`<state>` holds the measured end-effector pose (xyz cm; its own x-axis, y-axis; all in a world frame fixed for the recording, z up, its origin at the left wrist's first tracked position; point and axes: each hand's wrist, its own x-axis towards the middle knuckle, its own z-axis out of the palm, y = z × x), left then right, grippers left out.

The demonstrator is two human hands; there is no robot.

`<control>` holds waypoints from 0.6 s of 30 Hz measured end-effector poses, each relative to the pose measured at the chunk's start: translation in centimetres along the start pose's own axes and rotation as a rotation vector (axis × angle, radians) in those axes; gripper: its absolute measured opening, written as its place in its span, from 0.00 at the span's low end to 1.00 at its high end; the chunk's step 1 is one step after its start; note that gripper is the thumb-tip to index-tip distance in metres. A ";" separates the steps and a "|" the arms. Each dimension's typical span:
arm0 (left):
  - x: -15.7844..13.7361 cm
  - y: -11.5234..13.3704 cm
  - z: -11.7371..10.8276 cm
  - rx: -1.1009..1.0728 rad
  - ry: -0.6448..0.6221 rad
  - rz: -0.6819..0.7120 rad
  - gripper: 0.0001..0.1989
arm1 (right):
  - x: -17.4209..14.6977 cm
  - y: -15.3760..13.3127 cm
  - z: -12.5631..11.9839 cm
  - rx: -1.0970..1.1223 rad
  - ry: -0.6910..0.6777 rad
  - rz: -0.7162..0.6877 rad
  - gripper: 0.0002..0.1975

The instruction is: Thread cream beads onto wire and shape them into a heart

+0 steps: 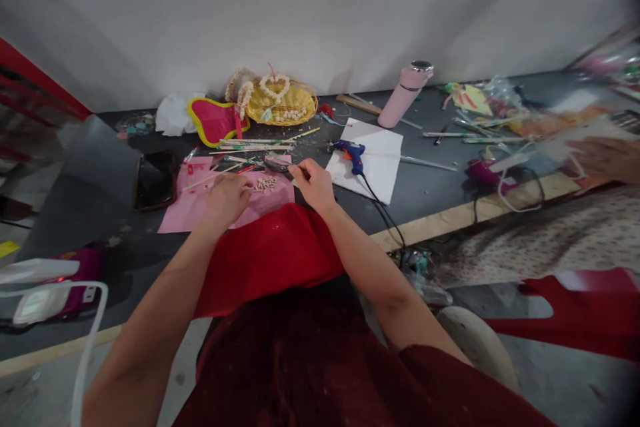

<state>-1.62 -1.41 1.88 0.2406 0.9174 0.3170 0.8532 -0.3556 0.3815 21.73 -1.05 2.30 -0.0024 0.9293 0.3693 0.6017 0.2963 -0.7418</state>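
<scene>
My left hand rests over a pink sheet, with its fingers curled together beside a small pile of pale beads or seeds. Whatever its fingertips may hold is too small to make out. My right hand is closed in a pinch at the right edge of the sheet, next to a dark metal tool; what lies between its fingers is unclear. Red cloth drapes over my lap in front of the table edge. Thin sticks lie just beyond my hands.
A blue glue gun lies on white paper, its cord hanging over the edge. Behind are a yellow basket, a pink bottle and a pink-yellow shape. A phone is left; another person's hand is right.
</scene>
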 end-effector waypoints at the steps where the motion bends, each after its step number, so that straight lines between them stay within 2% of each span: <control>1: -0.2 0.2 0.3 0.017 -0.013 0.022 0.06 | 0.0 0.0 0.0 0.003 -0.006 -0.008 0.17; 5: -0.5 0.7 1.1 0.049 -0.018 0.040 0.05 | -0.1 0.1 0.2 0.007 -0.060 -0.041 0.14; 10: -0.3 1.6 0.7 0.049 0.041 -0.042 0.05 | -0.1 0.3 0.5 -0.078 -0.088 -0.164 0.10; 14: 0.1 3.5 -0.2 -0.096 0.062 -0.166 0.06 | -0.4 0.0 0.6 -0.274 -0.204 -0.263 0.12; 18: 0.1 4.1 0.0 -0.307 0.086 -0.264 0.07 | -0.9 -0.8 1.1 -0.424 -0.307 -0.283 0.12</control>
<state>1.95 -2.75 3.50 -0.0191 0.9706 0.2398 0.6995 -0.1584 0.6968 20.42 -1.90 1.95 -0.4021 0.8669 0.2947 0.8101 0.4868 -0.3267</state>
